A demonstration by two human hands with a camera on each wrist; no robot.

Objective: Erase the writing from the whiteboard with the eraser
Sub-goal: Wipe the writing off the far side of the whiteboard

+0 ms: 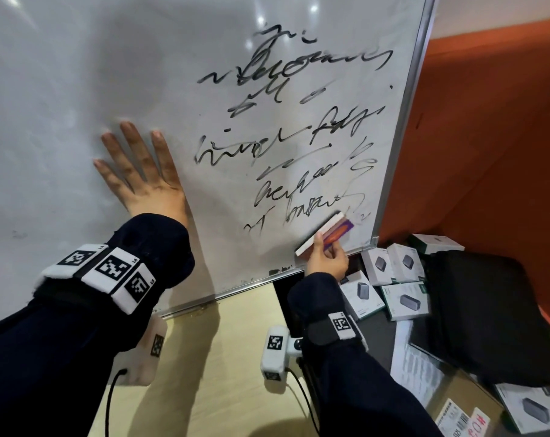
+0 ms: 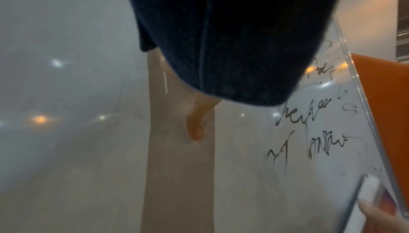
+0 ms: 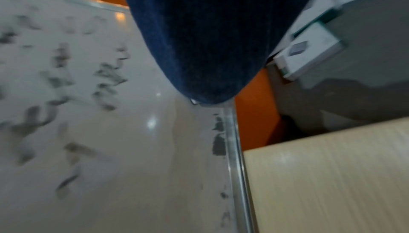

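The whiteboard [image 1: 78, 74] leans upright on a desk, with black scribbled writing [image 1: 292, 127] down its right half. My left hand [image 1: 138, 171] presses flat on the board, fingers spread, left of the writing. My right hand [image 1: 327, 258] grips the eraser [image 1: 325, 233], a white pad with an orange and purple back, against the board's lower right corner just under the lowest line. In the left wrist view the thumb [image 2: 196, 123] touches the board [image 2: 66, 149], and the eraser [image 2: 372, 191] shows blurred at the lower right. The right wrist view shows only my sleeve [image 3: 210, 35], blurred writing [image 3: 55, 88] and the board's frame [image 3: 235, 149].
The board stands on a pale wooden desk [image 1: 235, 357]. Several white product boxes [image 1: 390, 269] lie to the right beside a black bag [image 1: 488, 310], papers and a cardboard box [image 1: 466, 411]. An orange wall [image 1: 488, 137] rises behind. Black ink smears [image 3: 219, 142] line the board's lower frame.
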